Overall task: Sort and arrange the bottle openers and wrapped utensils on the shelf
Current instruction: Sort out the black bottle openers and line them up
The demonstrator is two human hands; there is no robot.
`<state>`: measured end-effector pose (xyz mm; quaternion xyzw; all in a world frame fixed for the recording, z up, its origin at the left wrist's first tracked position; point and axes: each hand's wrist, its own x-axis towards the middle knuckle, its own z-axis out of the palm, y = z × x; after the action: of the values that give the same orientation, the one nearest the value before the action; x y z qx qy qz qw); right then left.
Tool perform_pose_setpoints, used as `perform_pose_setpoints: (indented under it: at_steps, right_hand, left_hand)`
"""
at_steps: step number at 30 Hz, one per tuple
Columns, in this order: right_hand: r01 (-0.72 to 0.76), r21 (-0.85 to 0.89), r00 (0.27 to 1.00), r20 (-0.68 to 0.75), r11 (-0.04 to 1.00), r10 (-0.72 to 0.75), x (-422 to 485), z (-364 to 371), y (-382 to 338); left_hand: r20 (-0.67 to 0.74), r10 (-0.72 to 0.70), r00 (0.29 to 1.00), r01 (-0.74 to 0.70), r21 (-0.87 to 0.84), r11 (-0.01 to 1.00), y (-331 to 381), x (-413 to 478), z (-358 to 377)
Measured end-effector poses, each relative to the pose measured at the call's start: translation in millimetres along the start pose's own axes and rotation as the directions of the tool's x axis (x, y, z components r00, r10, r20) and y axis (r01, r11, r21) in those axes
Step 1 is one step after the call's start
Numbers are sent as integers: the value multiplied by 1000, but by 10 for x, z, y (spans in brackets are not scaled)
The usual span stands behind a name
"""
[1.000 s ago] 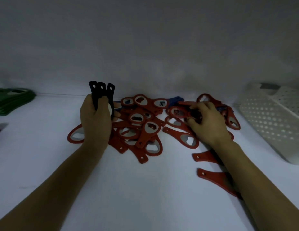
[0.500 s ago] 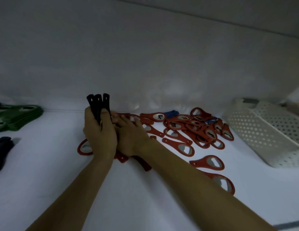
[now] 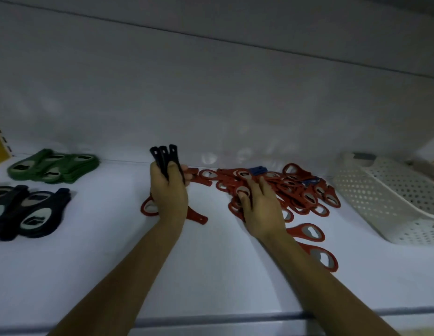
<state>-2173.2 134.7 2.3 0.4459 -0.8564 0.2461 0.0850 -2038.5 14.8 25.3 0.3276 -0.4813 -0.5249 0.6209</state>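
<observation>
L hand (image 3: 168,192) grip clamped on black openers (image 3: 163,156), upright, just left of red pile (image 3: 295,190), prob. batching by colour. R hand (image 3: 259,207) grip apart, flat on pile, prob. sifting.

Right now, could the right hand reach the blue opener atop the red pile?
Probably yes: the blue opener lies uncovered at the far edge of the red pile, beyond the right hand, nothing between.
</observation>
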Motion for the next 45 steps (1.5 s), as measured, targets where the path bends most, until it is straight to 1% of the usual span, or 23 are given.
perform_pose_setpoints:
  at_steps: [2, 4, 6, 9, 10, 12, 14, 16, 17, 18, 19, 21, 23, 24, 25, 27, 29, 30, 32, 35, 38, 42, 45]
  right_hand:
    - [78, -49, 993, -86, 996, -82, -23, -10, -35]
    - [160, -107, 986, -40, 981, -165, -73, -14, -63]
    - [173, -147, 985, 3, 974, -174, -84, -21, -69]
    - [211, -311, 976, 22, 927, -214, -50, -25, -119]
    - [217, -319, 973, -3, 923, -230, -48, -33, -167]
    - [234, -229, 962, -84, 945, -259, -87, -76, -341]
    - [300, -11, 947, -115, 954, -300, -172, -88, -659]
    - [323, 342, 942, -21, 883, -336, -294, -58, -1064]
    - [282, 489, 938, 40, 825, -344, -364, -30, -1270]
    - [240, 574, 934, 84, 783, -348, -427, 24, -1448]
    - [235, 592, 928, 99, 771, -359, -478, 85, -1596]
    - [281, 544, 926, 62, 791, -371, -525, 213, -1778]
    - [258, 586, 943, 19, 768, -331, -505, 267, -1856]
    - [218, 644, 953, 23, 733, -303, -482, 266, -1874]
    - [159, 707, 960, 51, 689, -274, -451, 249, -1884]
    - [13, 822, 963, 142, 569, -228, -396, 218, -1871]
    - [-115, 879, 947, 237, 463, -215, -351, 173, -1830]
    - [-161, 886, 931, 282, 435, -230, -334, 152, -1803]
    - [-195, 878, 891, 345, 437, -295, -295, 116, -1731]
    - [-180, 866, 822, 393, 466, -413, -212, 29, -1582]
    - [-184, 864, 761, 427, 468, -488, -148, -69, -1444]
    - [-95, 856, 788, 376, 508, -487, -148, -94, -1456]
    - [-9, 861, 825, 294, 508, -483, -199, -60, -1561]
  left_hand:
    - [104, -33, 994, 34, -4, 999, 109, -12, -14]
    - [176, -54, 983, 55, -2, 998, 220, -22, -91]
    - [211, -78, 974, 74, 27, 997, 327, -57, -265]
    - [285, -102, 953, 91, 53, 994, 432, -124, -649]
    - [326, -100, 940, 82, 68, 994, 461, -135, -787]
    - [403, -76, 912, 15, 152, 988, 497, -138, -1014]
    - [478, -22, 878, -134, 290, 948, 497, -131, -1179]
    - [513, -2, 858, -252, 426, 869, 467, -145, -1284]
    - [525, -20, 851, -272, 471, 839, 442, -158, -1331]
    - [541, -48, 840, -282, 511, 812, 409, -173, -1378]
    - [561, -77, 824, -296, 542, 786, 391, -195, -1408]
    - [583, -103, 806, -298, 551, 779, 355, -217, -1449]
    - [540, -99, 835, -292, 589, 753, 370, -204, -1460]
    - [526, -81, 847, -296, 593, 748, 372, -188, -1466]
    - [518, -75, 852, -277, 568, 775, 367, -173, -1470]
    - [497, -89, 863, -223, 533, 816, 356, -148, -1486]
    - [499, -61, 865, -260, 547, 796, 342, -124, -1512]
    - [509, -54, 859, -274, 547, 791, 337, -115, -1527]
    - [542, -63, 838, -296, 547, 783, 333, -112, -1541]
    - [600, -127, 790, -306, 566, 766, 337, -118, -1549]
    - [622, -210, 755, -264, 581, 770, 384, -87, -1565]
    - [656, -312, 687, -199, 583, 787, 448, -13, -1592]
    - [663, -301, 686, -195, 565, 801, 453, 18, -1624]
